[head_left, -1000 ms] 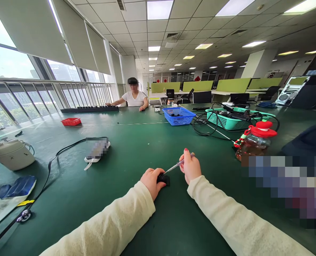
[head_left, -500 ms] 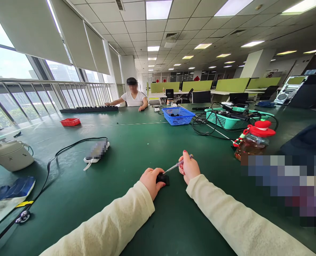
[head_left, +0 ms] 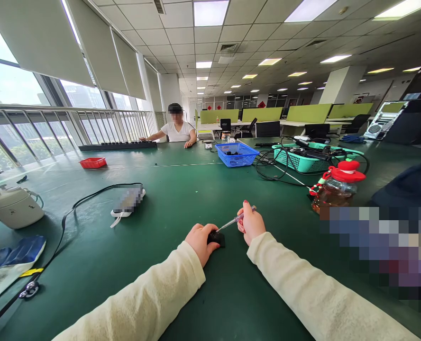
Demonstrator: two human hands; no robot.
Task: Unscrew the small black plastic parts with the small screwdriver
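A small black part [head_left: 217,239] lies on the green table in front of me, its details too small to make out. My left hand [head_left: 200,242] is closed around its left side, thumb in front and fingers behind. In my right hand [head_left: 251,223] is a screwdriver [head_left: 231,221] with a clear handle and a thin metal shaft. It slants down to the left, and its tip meets the top of the black part. The right fist covers most of the handle.
Ahead stand a red tray [head_left: 93,163], a blue basket [head_left: 236,154] and a green basket [head_left: 303,158] with cables. A red-lidded bottle [head_left: 336,187] is at right. On the left lie a phone-like device [head_left: 128,201], a lanyard [head_left: 64,222] and a white jug [head_left: 13,207]. A person [head_left: 178,129] sits opposite.
Almost nothing differs. The whole view has shifted very slightly, while both hands, the screwdriver and the black part keep their places relative to each other.
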